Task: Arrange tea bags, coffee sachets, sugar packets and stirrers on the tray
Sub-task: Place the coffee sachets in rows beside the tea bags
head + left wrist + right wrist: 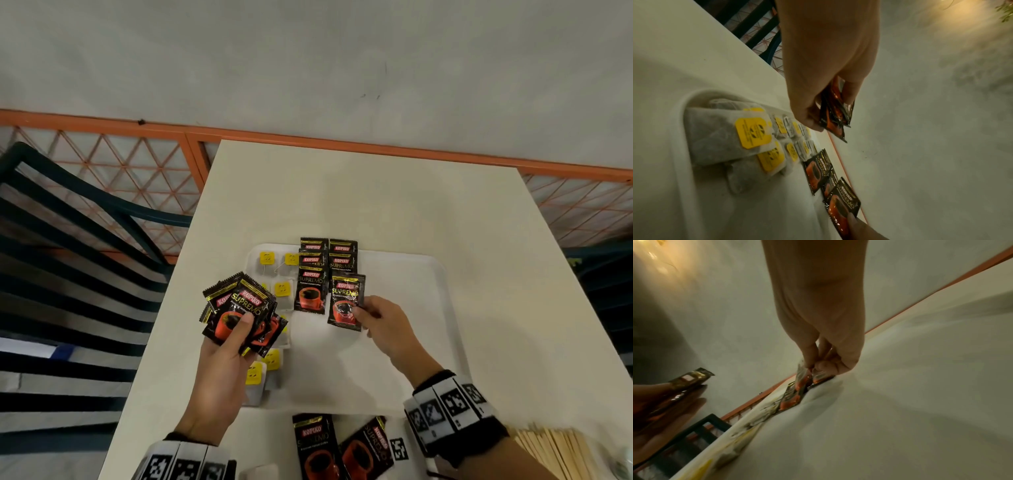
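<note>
wooden stirrers (555,452) beside loose sachets (342,448)

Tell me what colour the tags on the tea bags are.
Yellow with dark print. The tea bag tags show best in the left wrist view.

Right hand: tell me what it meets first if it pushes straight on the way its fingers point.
Likely the right-hand column of coffee sachets on the tray; the right hand already pinches one sachet overlapping it.
</note>
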`<action>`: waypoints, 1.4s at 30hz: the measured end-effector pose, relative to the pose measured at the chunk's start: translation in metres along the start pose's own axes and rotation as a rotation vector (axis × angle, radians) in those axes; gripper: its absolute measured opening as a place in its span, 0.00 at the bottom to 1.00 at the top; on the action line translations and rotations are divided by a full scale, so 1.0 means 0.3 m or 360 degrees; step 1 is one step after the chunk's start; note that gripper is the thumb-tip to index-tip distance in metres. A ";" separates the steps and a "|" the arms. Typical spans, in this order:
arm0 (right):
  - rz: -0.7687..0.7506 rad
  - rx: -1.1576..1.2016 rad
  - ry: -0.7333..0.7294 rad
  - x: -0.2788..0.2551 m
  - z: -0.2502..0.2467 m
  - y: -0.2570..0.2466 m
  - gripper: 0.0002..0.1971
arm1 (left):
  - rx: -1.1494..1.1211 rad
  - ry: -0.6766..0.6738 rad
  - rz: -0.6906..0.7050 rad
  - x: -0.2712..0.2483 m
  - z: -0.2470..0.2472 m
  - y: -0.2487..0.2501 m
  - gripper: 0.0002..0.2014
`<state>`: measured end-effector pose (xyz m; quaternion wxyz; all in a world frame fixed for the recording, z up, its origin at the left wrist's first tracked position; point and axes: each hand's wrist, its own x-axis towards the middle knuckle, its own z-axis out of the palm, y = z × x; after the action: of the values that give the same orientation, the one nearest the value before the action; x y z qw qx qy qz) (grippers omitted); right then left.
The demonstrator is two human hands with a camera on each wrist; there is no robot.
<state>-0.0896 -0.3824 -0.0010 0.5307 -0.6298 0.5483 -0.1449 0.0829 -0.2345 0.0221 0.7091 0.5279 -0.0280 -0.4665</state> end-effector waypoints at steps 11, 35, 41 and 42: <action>0.0255 0.0152 0.0255 0.123 0.026 0.000 0.14 | 0.0054 0.0007 -0.0014 0.011 -0.025 -0.010 0.25; -0.0309 0.0330 -0.0434 -0.150 0.153 -0.137 0.04 | 0.0236 -0.0322 -0.0156 -0.071 0.025 -0.010 0.26; -0.0303 0.0197 -0.0498 -0.173 0.116 -0.143 0.12 | 0.0083 -0.0407 -0.0365 -0.102 -0.002 0.020 0.23; -0.0306 0.0201 -0.0508 -0.177 0.111 -0.147 0.13 | 0.0107 -0.0406 -0.0374 -0.104 -0.004 0.020 0.21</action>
<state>-0.0594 -0.3279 0.0434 0.6331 -0.6598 0.3842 -0.1273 0.0698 -0.2119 0.0403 0.6224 0.4874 -0.0714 -0.6083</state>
